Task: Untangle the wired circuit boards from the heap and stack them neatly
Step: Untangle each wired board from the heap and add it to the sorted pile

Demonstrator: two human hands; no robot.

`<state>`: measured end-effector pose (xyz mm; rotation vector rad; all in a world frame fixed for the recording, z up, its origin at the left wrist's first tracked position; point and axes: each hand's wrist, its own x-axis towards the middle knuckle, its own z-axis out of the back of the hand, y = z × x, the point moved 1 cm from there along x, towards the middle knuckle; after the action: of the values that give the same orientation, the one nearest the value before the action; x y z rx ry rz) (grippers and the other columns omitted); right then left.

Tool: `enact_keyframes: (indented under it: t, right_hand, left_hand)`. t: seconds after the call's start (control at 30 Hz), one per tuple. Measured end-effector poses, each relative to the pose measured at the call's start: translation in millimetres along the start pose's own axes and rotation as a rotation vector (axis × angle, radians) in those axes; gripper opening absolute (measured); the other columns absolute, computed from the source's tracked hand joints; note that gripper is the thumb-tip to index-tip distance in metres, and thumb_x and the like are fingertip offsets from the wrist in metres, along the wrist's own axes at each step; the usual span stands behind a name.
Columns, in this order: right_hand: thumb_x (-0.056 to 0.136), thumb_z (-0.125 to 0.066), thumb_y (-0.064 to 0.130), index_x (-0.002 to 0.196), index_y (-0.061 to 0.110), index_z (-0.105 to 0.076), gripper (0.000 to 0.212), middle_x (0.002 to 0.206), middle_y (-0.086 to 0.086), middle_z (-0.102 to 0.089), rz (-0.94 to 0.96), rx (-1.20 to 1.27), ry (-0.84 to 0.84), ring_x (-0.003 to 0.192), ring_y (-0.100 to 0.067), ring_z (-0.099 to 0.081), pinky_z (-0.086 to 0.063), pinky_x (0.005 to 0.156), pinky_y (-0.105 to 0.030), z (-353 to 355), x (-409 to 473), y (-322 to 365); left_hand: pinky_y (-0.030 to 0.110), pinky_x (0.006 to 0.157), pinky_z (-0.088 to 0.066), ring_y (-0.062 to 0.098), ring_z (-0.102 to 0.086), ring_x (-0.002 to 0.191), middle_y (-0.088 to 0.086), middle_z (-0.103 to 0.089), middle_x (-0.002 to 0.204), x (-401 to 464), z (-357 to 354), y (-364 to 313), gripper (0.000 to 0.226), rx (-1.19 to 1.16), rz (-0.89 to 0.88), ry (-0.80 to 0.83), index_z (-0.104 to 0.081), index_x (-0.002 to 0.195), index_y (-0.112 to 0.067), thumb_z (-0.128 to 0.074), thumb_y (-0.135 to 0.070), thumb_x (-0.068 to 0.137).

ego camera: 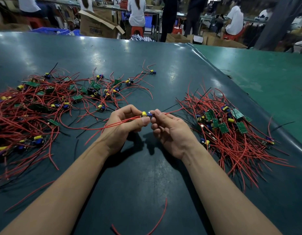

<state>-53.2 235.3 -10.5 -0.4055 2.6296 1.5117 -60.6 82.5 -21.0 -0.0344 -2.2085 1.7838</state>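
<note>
Item held: one small wired circuit board (pixel 146 116), carrying a yellow cylindrical capacitor and a blue component, raised above the dark green bench mat (pixel 147 167) at the middle of the work area. Its long axis runs left to right across the person's front. Red leads trail from its left end, past the left palm and down toward the mat; a red and a black lead run from its right end toward the right-hand pile.

Left hand (pixel 123 122): fingers curled, thumb and forefinger pinching the left end of the board by the capacitor.

Right hand (pixel 170 131): fingertips pinching the board's right end at the blue part; the remaining fingers loosely bent, palm turned up.

Left of the hands: the tangled heap (pixel 41 102), a wide sprawl of boards, yellow capacitors and looping red and black wires, boards lying at all angles.

Right of the hands: the sorted stack (pixel 226 122), green boards bunched close together, their red wires fanned outward toward the near right.

Loose item: a single red wire (pixel 161 219), curved, lying alone on the mat between the forearms.

Background: an open cardboard carton (pixel 97 25), red stools and seated workers at benches beyond the table's far edge.
</note>
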Motion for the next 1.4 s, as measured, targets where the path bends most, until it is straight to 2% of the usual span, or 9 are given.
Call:
enact_keyframes:
  t: [0.3,0.5,0.63,0.73,0.83,0.97,1.03,1.13,1.4]
  right_hand:
    - [0.09,-0.064,0.008,0.085,0.005,-0.069,0.008,0.066,-0.003,-0.068,0.045,-0.072,-0.004,0.049,-0.008,-0.057,-0.046,0.045,-0.015,-1,0,-1]
    - [0.088,-0.069,0.012,0.079,0.006,-0.07,0.012,0.062,-0.002,-0.066,0.101,-0.074,-0.088,0.046,-0.006,-0.054,-0.043,0.043,-0.014,1,2,0]
    - [0.091,-0.066,0.012,0.081,0.005,-0.07,0.013,0.057,0.003,-0.061,0.238,0.012,-0.238,0.046,-0.003,-0.049,-0.039,0.042,-0.012,9,7,8]
    - [0.093,-0.064,0.013,0.078,0.006,-0.07,0.018,0.056,0.003,-0.059,0.276,0.059,-0.316,0.045,-0.003,-0.049,-0.039,0.041,-0.013,14,8,10]
    - [0.095,-0.063,0.017,0.076,0.006,-0.068,0.022,0.057,0.002,-0.059,0.293,-0.023,-0.376,0.045,-0.004,-0.048,-0.039,0.039,-0.015,12,9,3]
    - [0.093,-0.065,0.015,0.078,0.009,-0.07,0.016,0.07,0.001,-0.065,0.427,-0.256,-0.435,0.054,-0.003,-0.054,-0.047,0.045,-0.018,12,8,4]
    - [0.09,-0.068,0.01,0.085,0.012,-0.073,0.008,0.067,0.001,-0.064,0.449,-0.281,-0.299,0.053,-0.005,-0.054,-0.049,0.047,-0.019,6,5,1]
    - [0.089,-0.066,0.006,0.093,0.019,-0.073,0.015,0.061,0.005,-0.064,0.389,-0.312,-0.08,0.051,-0.005,-0.054,-0.049,0.047,-0.017,-2,2,-7]
    - [0.089,-0.066,0.008,0.085,0.009,-0.074,0.008,0.058,0.002,-0.062,0.196,-0.221,-0.035,0.047,-0.006,-0.052,-0.043,0.043,-0.015,0,3,-7]
  left_hand:
    - [0.026,0.055,-0.037,0.014,-0.047,0.055,0.007,-0.064,0.071,2,0,1,0.018,0.076,0.022,-0.085,-0.065,0.07,-0.02,-0.082,-0.015,0.067]
    - [0.016,0.053,-0.042,0.004,-0.053,0.056,-0.006,-0.068,0.068,-2,-5,1,0.021,0.17,-0.043,-0.05,-0.069,0.073,-0.019,-0.085,-0.03,0.066]
    - [0.026,0.056,-0.036,0.013,-0.045,0.055,-0.002,-0.054,0.062,2,1,1,0.028,0.052,-0.017,-0.168,-0.058,0.064,-0.022,-0.081,-0.037,0.064]
    - [0.026,0.065,-0.045,0.012,-0.056,0.068,-0.003,-0.063,0.078,5,2,-1,0.021,0.022,-0.114,-0.3,-0.061,0.063,-0.023,-0.075,-0.038,0.064]
    - [0.037,0.083,-0.049,0.024,-0.064,0.091,0.007,-0.07,0.097,5,2,-9,0.009,-0.043,-0.243,-0.411,-0.064,0.067,-0.025,-0.071,-0.024,0.073]
    - [0.037,0.077,-0.057,0.024,-0.07,0.069,0.018,-0.07,0.078,4,8,-13,0.022,-0.031,-0.365,-0.504,-0.045,0.079,-0.011,-0.065,-0.004,0.086]
    - [0.029,0.062,-0.056,0.017,-0.066,0.056,0.027,-0.062,0.072,3,2,-9,0.021,0.186,-0.357,-0.48,-0.047,0.084,-0.002,-0.067,-0.003,0.089]
    - [0.022,0.046,-0.047,0.008,-0.054,0.045,0.009,-0.055,0.059,3,-3,0,0.029,0.389,-0.263,-0.378,-0.045,0.083,-0.006,-0.074,-0.01,0.084]
    - [0.025,0.045,-0.05,0.016,-0.057,0.043,0.005,-0.064,0.057,1,-5,-2,0.029,0.243,-0.001,-0.053,-0.06,0.094,-0.003,-0.069,-0.023,0.076]
